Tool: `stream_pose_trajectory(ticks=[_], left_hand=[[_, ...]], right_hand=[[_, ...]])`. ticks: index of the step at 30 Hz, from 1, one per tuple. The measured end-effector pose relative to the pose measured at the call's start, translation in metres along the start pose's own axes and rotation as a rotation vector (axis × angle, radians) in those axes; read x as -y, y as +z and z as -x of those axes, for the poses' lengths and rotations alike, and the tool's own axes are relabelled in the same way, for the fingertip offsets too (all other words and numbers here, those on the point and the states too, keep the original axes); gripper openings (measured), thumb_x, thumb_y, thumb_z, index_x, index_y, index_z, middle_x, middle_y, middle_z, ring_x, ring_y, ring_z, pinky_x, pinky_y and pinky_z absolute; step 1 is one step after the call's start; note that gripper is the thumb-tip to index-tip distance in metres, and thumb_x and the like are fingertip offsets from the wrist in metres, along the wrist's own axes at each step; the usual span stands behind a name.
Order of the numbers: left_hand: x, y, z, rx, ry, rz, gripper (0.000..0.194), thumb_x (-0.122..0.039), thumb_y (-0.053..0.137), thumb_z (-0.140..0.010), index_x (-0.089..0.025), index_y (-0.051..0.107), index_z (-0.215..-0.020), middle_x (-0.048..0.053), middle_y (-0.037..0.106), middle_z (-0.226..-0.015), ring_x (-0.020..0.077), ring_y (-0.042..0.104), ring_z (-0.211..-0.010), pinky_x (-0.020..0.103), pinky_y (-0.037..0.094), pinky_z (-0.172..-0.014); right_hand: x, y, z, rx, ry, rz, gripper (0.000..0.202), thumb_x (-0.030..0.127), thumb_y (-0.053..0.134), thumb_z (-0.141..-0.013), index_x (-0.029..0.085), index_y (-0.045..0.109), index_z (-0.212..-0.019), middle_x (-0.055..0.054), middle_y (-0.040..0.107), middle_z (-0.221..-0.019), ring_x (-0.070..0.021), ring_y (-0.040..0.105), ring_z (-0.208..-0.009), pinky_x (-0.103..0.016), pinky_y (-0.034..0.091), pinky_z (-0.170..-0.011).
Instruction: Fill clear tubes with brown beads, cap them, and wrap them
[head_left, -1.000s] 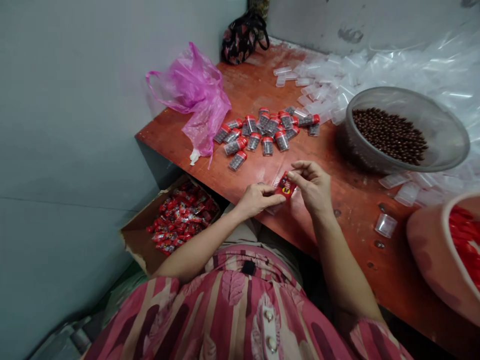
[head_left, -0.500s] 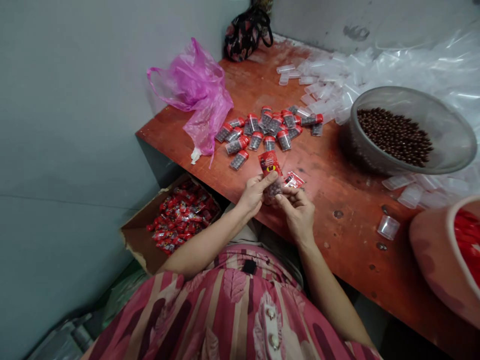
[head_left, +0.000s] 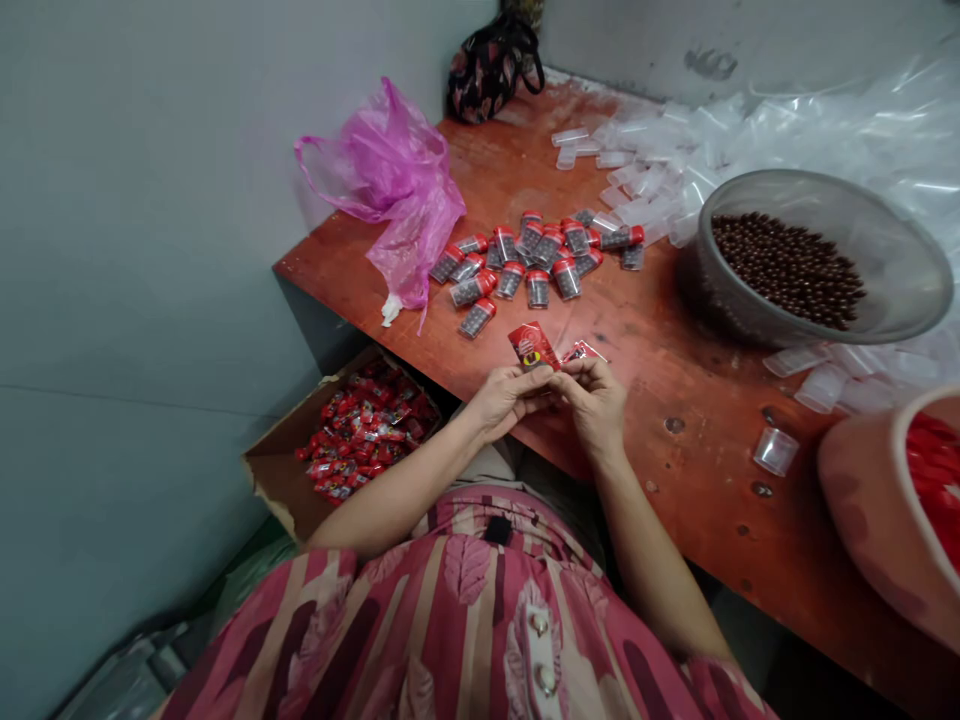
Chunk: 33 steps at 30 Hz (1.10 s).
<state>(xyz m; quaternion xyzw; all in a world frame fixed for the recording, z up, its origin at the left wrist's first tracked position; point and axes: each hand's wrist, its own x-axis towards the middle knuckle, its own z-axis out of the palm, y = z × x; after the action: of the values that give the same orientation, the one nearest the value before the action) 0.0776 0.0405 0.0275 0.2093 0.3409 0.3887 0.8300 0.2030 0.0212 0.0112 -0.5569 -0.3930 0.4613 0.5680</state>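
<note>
A red printed packet (head_left: 534, 346) is pinched between my two hands at the table's near edge. My left hand (head_left: 510, 398) grips its lower left part with the thumb on top. From the right, my right hand (head_left: 596, 400) closes its thumb and fingers on the packet's lower corner. The packet's bottom is hidden behind my fingers. Just beyond my right fingers lies another small red packet (head_left: 585, 351) on the red-brown table (head_left: 637, 370). Several clear containers with red caps and dark balls (head_left: 537, 290) lie in a group farther back.
A grey bowl (head_left: 720, 290) of dark balls stands right, before a heap of clear empty containers (head_left: 645, 185). A pink tub (head_left: 862, 500) holds red pieces. A pink plastic bag (head_left: 420, 190) lies left; a cardboard box (head_left: 277, 480) of red packets sits below. A dark bag (head_left: 484, 75) stands behind.
The packet has moved down and tilted left, and its dark-ball contents are now hidden by my fingers. My left hand has moved slightly down, and both hands are closer together.
</note>
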Motion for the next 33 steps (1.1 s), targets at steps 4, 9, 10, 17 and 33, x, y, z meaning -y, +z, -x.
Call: stream_pose_trajectory(ticks=[4,9,10,17,33], left_hand=[[-0.004,-0.017,0.031,-0.12,0.17,0.071,0.034,-0.035,0.083,-0.06,-0.012,0.071,-0.082,0.011,0.073,-0.094,0.0198,0.07,-0.086,0.034,0.053,-0.087],[-0.003,-0.041,0.064,-0.461,0.484,0.14,0.064,-0.071,0.055,-0.073,-0.018,0.067,-0.107,0.013,0.071,-0.107,0.0213,0.07,-0.092,0.034,0.055,-0.083],[-0.001,-0.042,0.062,-0.461,0.474,0.071,0.065,-0.07,0.054,-0.074,-0.018,0.066,-0.11,0.013,0.071,-0.107,0.0218,0.07,-0.09,0.035,0.055,-0.082],[0.008,-0.013,-0.023,-0.019,0.675,-1.313,0.046,-0.035,0.065,-0.082,-0.018,0.061,-0.124,0.011,0.058,-0.134,0.0242,0.048,-0.13,0.04,0.031,-0.114],[0.03,-0.008,-0.068,-0.043,0.813,-1.634,0.024,-0.029,0.051,-0.091,-0.023,0.069,-0.107,0.006,0.058,-0.134,0.0252,0.041,-0.136,0.052,0.027,-0.114]], right_hand=[[0.011,0.005,-0.001,0.18,0.023,-0.007,0.031,0.038,0.08,-0.061,0.02,0.058,-0.075,0.005,0.062,-0.062,-0.0103,0.058,-0.05,-0.022,0.047,-0.047],[0.022,-0.015,-0.004,0.017,-0.04,0.036,0.024,0.039,0.072,-0.073,0.019,0.061,-0.078,0.004,0.062,-0.06,-0.0094,0.058,-0.048,-0.022,0.047,-0.047],[0.022,-0.023,-0.005,-0.025,-0.054,0.055,0.023,0.04,0.07,-0.075,0.018,0.061,-0.078,0.003,0.062,-0.061,-0.0092,0.057,-0.049,-0.021,0.047,-0.047],[0.014,-0.055,-0.001,-0.159,-0.042,0.129,0.025,0.04,0.068,-0.079,0.017,0.062,-0.08,0.002,0.064,-0.062,-0.0095,0.058,-0.051,-0.021,0.046,-0.048],[-0.006,-0.063,-0.015,-0.158,0.038,0.145,0.04,0.043,0.074,-0.07,0.02,0.059,-0.1,-0.001,0.066,-0.088,-0.0134,0.064,-0.072,-0.025,0.053,-0.059]])
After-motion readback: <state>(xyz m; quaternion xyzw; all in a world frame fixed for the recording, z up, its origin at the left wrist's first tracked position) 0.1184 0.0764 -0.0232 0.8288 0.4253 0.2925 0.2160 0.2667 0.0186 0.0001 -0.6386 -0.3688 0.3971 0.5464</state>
